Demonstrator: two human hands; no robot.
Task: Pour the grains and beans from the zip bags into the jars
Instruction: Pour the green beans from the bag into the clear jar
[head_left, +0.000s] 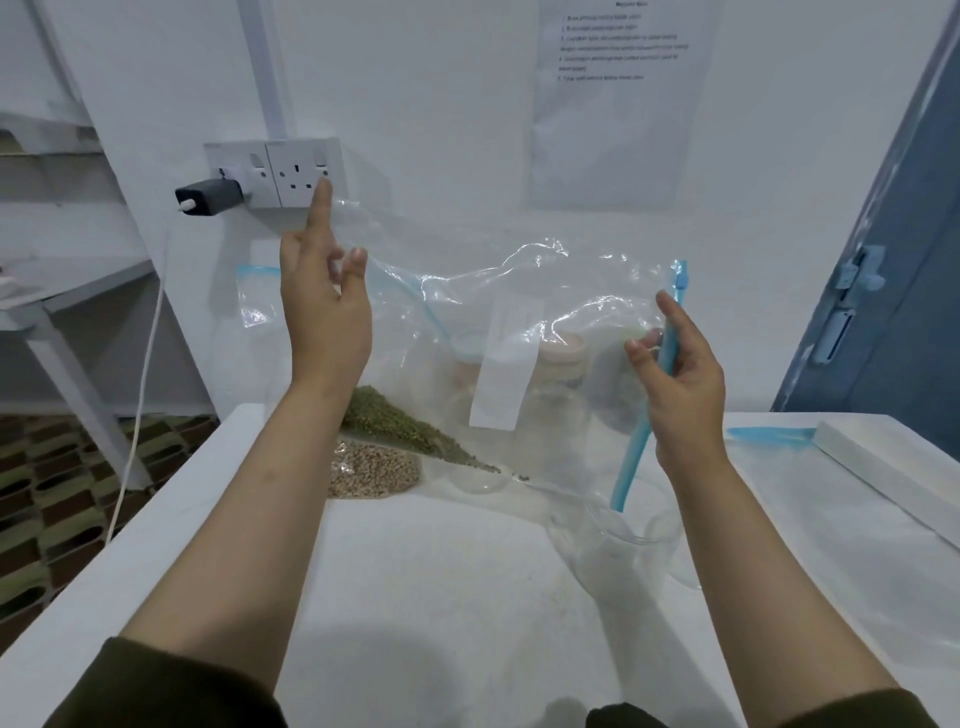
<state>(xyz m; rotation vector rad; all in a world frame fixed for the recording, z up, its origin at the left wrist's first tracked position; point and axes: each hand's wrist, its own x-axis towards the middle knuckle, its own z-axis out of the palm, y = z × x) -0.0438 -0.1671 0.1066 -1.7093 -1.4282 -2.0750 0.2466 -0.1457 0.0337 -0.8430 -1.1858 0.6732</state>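
Up at 12 o'clock over the counter (441, 561), both hands held the zip bag (467, 291) stretched out: left hand (324, 312) pinched its far corner, index finger straight, and right hand (680, 379) gripped the blue zip strip. Green beans (395, 421) sat in its low corner, around 9 o'clock from the clear jar (628, 545).

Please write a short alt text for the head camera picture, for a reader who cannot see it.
A person's two hands hold up a big clear zip bag over a white table; the right hand pinches its blue zip strip, the left hand grips the other side. Green beans lie low in the bag, above an open jar.
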